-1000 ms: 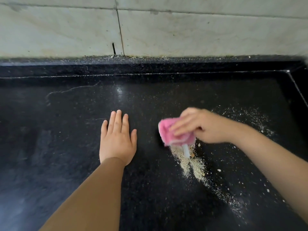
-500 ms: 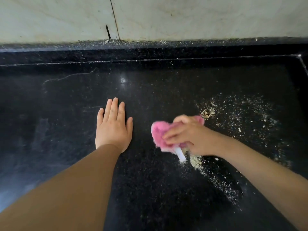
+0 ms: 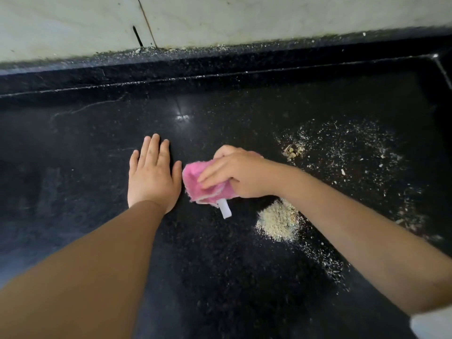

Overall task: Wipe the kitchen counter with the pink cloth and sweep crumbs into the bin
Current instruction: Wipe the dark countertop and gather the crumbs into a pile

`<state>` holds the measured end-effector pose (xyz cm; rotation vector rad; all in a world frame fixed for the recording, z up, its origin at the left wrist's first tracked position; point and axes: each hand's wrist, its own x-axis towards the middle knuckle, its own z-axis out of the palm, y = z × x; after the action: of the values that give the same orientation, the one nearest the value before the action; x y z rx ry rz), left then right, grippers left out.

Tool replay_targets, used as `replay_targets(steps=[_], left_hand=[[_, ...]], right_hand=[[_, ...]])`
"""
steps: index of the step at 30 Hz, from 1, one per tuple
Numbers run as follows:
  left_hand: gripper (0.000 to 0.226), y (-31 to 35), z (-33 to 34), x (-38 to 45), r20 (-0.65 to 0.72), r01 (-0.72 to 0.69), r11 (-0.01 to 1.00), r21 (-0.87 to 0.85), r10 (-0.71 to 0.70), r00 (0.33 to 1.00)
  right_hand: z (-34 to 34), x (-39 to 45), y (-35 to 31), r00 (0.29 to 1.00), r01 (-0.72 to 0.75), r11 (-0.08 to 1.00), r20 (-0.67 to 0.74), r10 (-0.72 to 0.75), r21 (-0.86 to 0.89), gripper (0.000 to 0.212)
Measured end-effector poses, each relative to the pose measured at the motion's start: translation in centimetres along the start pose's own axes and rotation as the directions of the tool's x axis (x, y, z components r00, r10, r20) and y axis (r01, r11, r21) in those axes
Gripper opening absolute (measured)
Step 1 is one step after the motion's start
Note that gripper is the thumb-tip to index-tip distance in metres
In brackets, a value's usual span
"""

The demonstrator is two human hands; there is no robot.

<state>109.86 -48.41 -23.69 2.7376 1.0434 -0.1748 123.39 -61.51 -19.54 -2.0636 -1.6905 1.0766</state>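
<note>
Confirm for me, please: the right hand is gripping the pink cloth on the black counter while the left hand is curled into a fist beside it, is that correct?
Not quite. In the head view the left hand is not a fist: it lies flat on the black counter, fingers straight, palm down. The rest stands: the right hand grips the pink cloth right beside it.

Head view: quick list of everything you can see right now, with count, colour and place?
counter: one, black speckled stone, fills the view
wall tiles: pale marble, behind the counter
pink cloth: one, bunched, centre, white tag hanging at its near edge
crumb pile: one, beige, near side of the cloth
scattered crumbs: many, whitish, right part of counter
left hand: flat on counter, beside cloth
right hand: grips cloth
</note>
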Motion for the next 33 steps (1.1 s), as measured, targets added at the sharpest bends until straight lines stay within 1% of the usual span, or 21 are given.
replay_targets(steps=[2, 3, 4, 6, 7, 8, 9, 10, 11, 12, 13, 14, 16, 18, 21, 24, 26, 29, 32, 33], left_hand=[[0.054, 0.0, 0.1, 0.1, -0.013, -0.006, 1.000, -0.016, 0.005, 1.000], [0.054, 0.0, 0.0, 0.1, -0.021, -0.010, 1.000, -0.020, 0.010, 1.000], [0.054, -0.1, 0.1, 0.0, -0.028, -0.017, 1.000, -0.023, 0.016, 0.999], [0.053, -0.3, 0.3, -0.1, -0.035, -0.025, 0.999, -0.031, 0.024, 0.999], [0.053, -0.3, 0.3, -0.1, -0.037, -0.031, 0.999, -0.031, 0.030, 0.999], [0.054, -0.4, 0.5, -0.3, -0.033, -0.031, 0.999, -0.027, 0.031, 0.999], [0.054, -0.4, 0.4, -0.2, -0.042, -0.040, 0.999, -0.027, 0.039, 0.998], [0.053, -0.4, 0.4, -0.3, -0.044, -0.046, 0.999, -0.023, 0.045, 0.998], [0.053, -0.3, 0.4, -0.3, -0.051, -0.052, 0.998, -0.019, 0.051, 0.997], [0.053, -0.3, 0.4, -0.3, -0.059, -0.057, 0.998, -0.017, 0.056, 0.997], [0.052, -0.3, 0.4, -0.4, -0.073, -0.068, 0.998, -0.015, 0.067, 0.995], [0.052, -0.1, 0.3, -0.4, -0.085, -0.075, 0.997, -0.016, 0.073, 0.994], [0.052, 0.1, 0.0, -0.4, -0.074, -0.082, 0.997, 0.012, 0.083, 0.994], [0.054, 0.3, -0.4, -0.3, -0.024, -0.068, 0.994, 0.091, 0.070, 0.997], [0.054, 1.1, -1.0, -0.1, -0.042, -0.059, 0.995, 0.080, 0.062, 0.997], [0.055, 3.2, -0.9, -0.2, -0.032, -0.147, 0.989, 0.035, 0.148, 0.988], [0.054, 5.1, -0.3, 0.2, -0.012, -0.215, 0.977, 0.015, 0.215, 0.977], [0.053, 7.0, 0.3, 1.4, -0.004, -0.247, 0.969, 0.001, 0.247, 0.969], [0.053, 7.3, 0.8, 2.4, 0.009, -0.249, 0.968, 0.024, 0.249, 0.968], [0.053, 7.3, 0.8, 2.5, 0.013, -0.252, 0.968, 0.022, 0.251, 0.968]], right_hand=[[1.1, -0.5, -0.2, 1.000, -0.001, 0.994, -0.008, 0.001, -0.110, 0.047], [1.4, -1.3, -0.4, 1.000, 0.020, 0.990, 0.011, -0.019, -0.142, 0.047], [1.8, -2.2, -0.4, 0.997, 0.050, 0.986, 0.060, -0.041, -0.161, 0.047], [2.4, -4.5, -0.1, 0.977, 0.092, 0.980, 0.204, -0.054, -0.179, 0.046], [2.6, -5.8, 0.1, 0.963, 0.077, 0.982, 0.267, -0.030, -0.170, 0.047], [2.8, -7.2, 0.4, 0.954, 0.057, 0.989, 0.299, -0.013, -0.137, 0.048], [2.6, -8.4, 0.7, 0.963, 0.044, 0.996, 0.270, -0.020, -0.083, 0.048], [2.3, -9.3, 1.1, 0.982, 0.038, 0.999, 0.184, -0.038, 0.003, 0.049], [1.8, -10.1, 1.6, 0.998, 0.041, 0.996, 0.052, -0.045, 0.085, 0.049], [1.3, -10.6, 2.2, 0.996, 0.046, 0.992, -0.081, -0.036, 0.120, 0.049], [0.6, -11.0, 2.8, 0.979, 0.050, 0.993, -0.201, -0.028, 0.105, 0.050], [-0.2, -11.2, 3.3, 0.957, 0.047, 0.996, -0.288, -0.026, 0.069, 0.051], [-1.8, -11.3, 4.4, 0.918, 0.025, 1.000, -0.396, -0.020, 0.009, 0.052], [-3.3, -11.1, 5.8, 0.887, -0.030, 1.000, -0.461, 0.030, 0.009, 0.057], [-5.0, -10.2, 7.6, 0.854, -0.140, 0.990, -0.503, 0.137, 0.033, 0.059], [-5.9, -8.0, 9.4, 0.808, -0.246, 0.969, -0.556, 0.195, -0.019, 0.054], [-6.2, -6.1, 10.4, 0.778, -0.268, 0.963, -0.596, 0.201, -0.026, 0.053], [-6.1, -3.7, 10.8, 0.759, -0.302, 0.953, -0.604, 0.243, 0.003, 0.048], [-5.4, -2.3, 10.2, 0.765, -0.443, 0.895, -0.543, 0.347, -0.051, 0.051], [-4.9, -2.2, 9.9, 0.771, -0.464, 0.883, -0.526, 0.359, -0.076, 0.053]])
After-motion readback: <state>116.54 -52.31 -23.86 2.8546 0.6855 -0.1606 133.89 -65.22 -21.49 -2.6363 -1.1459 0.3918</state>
